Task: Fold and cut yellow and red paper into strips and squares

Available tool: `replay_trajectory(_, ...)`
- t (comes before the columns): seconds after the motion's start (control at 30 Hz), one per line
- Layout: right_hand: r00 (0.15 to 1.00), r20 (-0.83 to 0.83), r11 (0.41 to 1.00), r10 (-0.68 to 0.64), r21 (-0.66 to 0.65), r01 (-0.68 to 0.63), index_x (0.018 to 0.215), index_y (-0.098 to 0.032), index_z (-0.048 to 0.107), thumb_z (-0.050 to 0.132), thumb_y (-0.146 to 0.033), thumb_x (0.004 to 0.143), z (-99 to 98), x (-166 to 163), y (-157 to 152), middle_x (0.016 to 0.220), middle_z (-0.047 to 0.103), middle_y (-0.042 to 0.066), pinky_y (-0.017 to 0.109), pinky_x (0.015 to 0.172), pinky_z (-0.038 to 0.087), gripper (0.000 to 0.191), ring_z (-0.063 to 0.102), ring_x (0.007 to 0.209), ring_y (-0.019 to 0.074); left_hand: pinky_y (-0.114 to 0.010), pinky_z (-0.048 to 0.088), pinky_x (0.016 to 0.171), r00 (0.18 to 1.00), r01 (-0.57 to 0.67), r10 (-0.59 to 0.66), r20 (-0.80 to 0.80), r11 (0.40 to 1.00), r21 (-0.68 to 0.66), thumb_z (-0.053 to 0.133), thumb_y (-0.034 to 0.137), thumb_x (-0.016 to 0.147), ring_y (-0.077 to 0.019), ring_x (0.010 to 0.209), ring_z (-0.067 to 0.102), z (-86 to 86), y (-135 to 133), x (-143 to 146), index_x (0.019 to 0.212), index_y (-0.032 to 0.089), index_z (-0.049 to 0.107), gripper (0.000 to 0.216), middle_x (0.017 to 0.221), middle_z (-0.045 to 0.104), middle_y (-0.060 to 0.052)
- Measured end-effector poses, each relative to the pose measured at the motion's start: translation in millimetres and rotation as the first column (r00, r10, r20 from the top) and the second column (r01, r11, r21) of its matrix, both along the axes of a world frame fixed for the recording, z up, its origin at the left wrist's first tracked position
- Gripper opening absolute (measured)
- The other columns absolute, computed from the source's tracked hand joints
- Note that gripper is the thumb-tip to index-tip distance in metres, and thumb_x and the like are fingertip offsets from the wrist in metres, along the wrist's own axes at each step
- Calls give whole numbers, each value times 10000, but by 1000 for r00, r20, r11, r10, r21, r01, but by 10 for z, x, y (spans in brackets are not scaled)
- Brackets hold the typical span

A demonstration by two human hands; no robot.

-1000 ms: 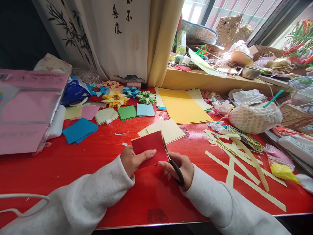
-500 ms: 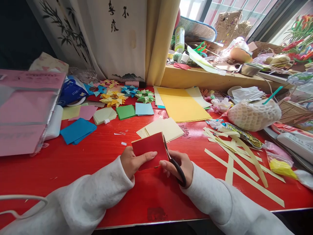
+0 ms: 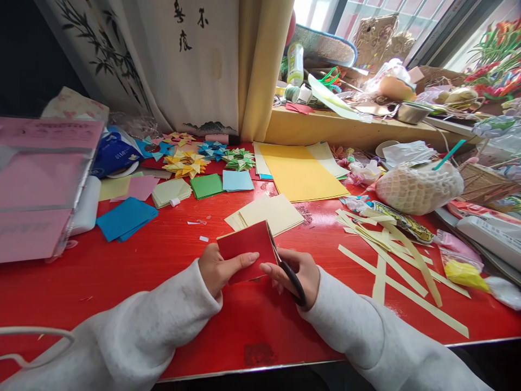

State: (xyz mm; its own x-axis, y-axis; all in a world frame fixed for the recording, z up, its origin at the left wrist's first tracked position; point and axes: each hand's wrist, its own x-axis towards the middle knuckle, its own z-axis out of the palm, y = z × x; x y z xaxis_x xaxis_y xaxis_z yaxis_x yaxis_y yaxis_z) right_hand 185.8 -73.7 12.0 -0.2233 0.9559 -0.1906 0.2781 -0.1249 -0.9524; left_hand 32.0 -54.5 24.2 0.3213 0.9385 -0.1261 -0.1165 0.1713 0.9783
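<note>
My left hand [image 3: 226, 266] grips a folded piece of red paper [image 3: 246, 244], thumb on top and fingers underneath. A pale edge shows along the paper's top. In my right hand [image 3: 299, 274] is a pair of scissors [image 3: 292, 279] with black handles. Its blades lie along the right edge of the red paper, and my right thumb is close to the paper's lower right corner. Just beyond the paper lies a stack of cream paper pieces [image 3: 280, 212] on the red table [image 3: 171, 282].
Cream paper strips [image 3: 399, 285] are strewn on the right. Yellow sheets [image 3: 303, 171] lie at the back, beside folded paper stars [image 3: 187, 163]. Blue paper [image 3: 127, 217] and green paper [image 3: 207, 185] are on the left. A netted fruit with a straw [image 3: 419, 187] stands at right.
The view has shifted slightly, so the surroundings sit a little further left. My hands, the red paper and the scissors keep almost the same pose.
</note>
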Motion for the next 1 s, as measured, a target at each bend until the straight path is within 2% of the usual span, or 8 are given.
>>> replay_trajectory(0.17,998,-40,999,37,8,-37,708,-138,544,576,-388,634,22,-2,5,496,467,-28,203,439,368,262,449,446,76,-268,495,600,999,23,-22,29,999,-25,579,157,634,-180,621,611,13,-15,15,625,146,637,59,631,664,-16)
replay_trajectory(0.27,999,-36,1000,14,26,-13,673,-138,527,563,-390,647,-19,-7,2,469,445,-34,199,404,348,255,427,413,70,-267,497,569,997,46,-45,56,998,-30,566,158,646,-174,577,607,17,-18,23,611,142,627,72,580,653,-14)
replay_trajectory(0.4,997,-72,1000,-1,25,3,651,-140,509,567,-394,641,-55,-27,2,468,439,-35,193,402,351,260,429,418,69,-293,498,594,998,52,-51,42,998,-35,576,189,636,-196,603,610,-18,-10,17,639,136,622,71,595,654,-28)
replay_trajectory(0.53,994,-106,999,39,17,-38,734,-132,543,555,-406,647,-13,-33,11,551,488,-14,198,461,385,287,460,482,77,-311,494,628,996,74,-72,51,997,-33,581,225,638,-215,652,612,-55,-12,16,697,129,624,121,648,661,-52)
replay_trajectory(0.73,996,-86,1000,-16,14,17,669,-136,540,587,-398,615,-21,-30,8,465,430,-41,185,378,348,272,416,402,65,-299,504,574,995,74,-71,76,997,-34,582,206,640,-204,597,611,-50,-28,28,635,142,628,79,608,657,-46)
replay_trajectory(0.8,994,-112,1000,-1,8,2,715,-132,549,579,-404,621,-13,-36,8,514,478,-24,194,420,388,289,453,445,79,-310,500,618,994,83,-81,79,996,-32,587,209,639,-217,659,613,-61,-30,30,693,131,634,107,672,665,-56)
replay_trajectory(0.93,979,-196,998,49,43,-41,824,-129,563,579,-381,633,24,-42,6,677,558,20,239,609,443,317,525,628,124,-320,475,719,993,86,-85,86,996,-6,594,200,633,-238,812,586,-111,-23,22,809,119,626,196,824,657,-69)
replay_trajectory(1.0,983,-183,999,32,24,-28,826,-130,566,578,-382,635,25,-41,1,652,555,15,230,557,439,317,523,588,119,-324,473,721,991,93,-92,92,996,-8,588,198,638,-241,808,587,-132,-16,16,803,110,623,191,817,657,-76)
